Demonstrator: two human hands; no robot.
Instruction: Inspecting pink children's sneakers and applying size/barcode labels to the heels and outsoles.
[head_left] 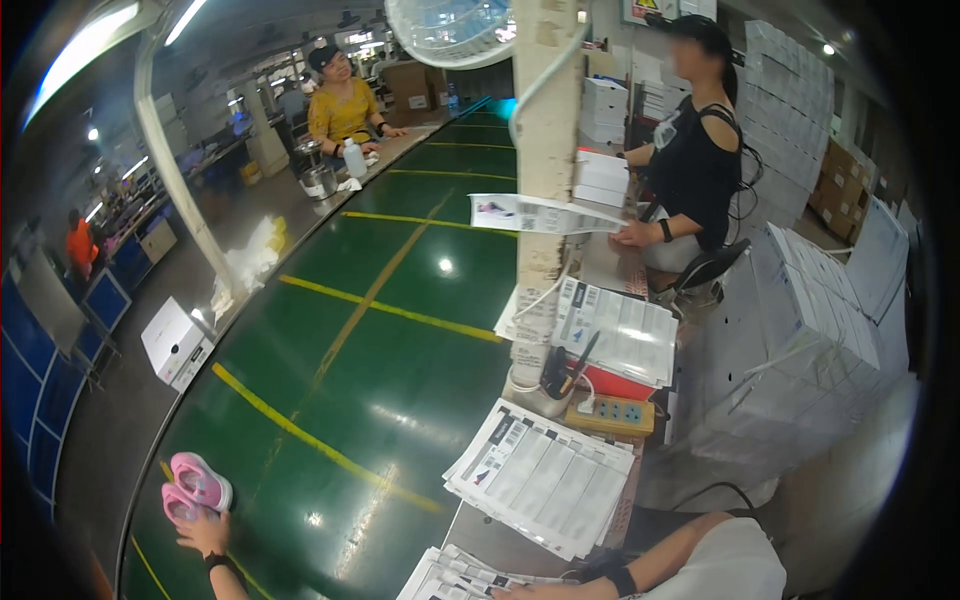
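Observation:
At the near left of the green belt, a pair of small pink shoes (197,488) with pale soles sits side by side. My left hand (205,533) reaches them from the lower edge, its fingers closed around their near end. A dark band circles that wrist. At the bottom of the picture my right hand (545,591) rests on a stack of printed sheets (450,577); the lower edge cuts off most of its fingers. Just beyond lies a larger fanned stack of printed sheets (545,475).
A pillar (545,150) rises beside the green belt (350,390). By it are a power strip (610,413) and a pen cup (540,398). A white box (178,343) sits at the belt's left edge. Two people (690,150) (343,100) work farther along; stacked white boxes (790,340) stand right.

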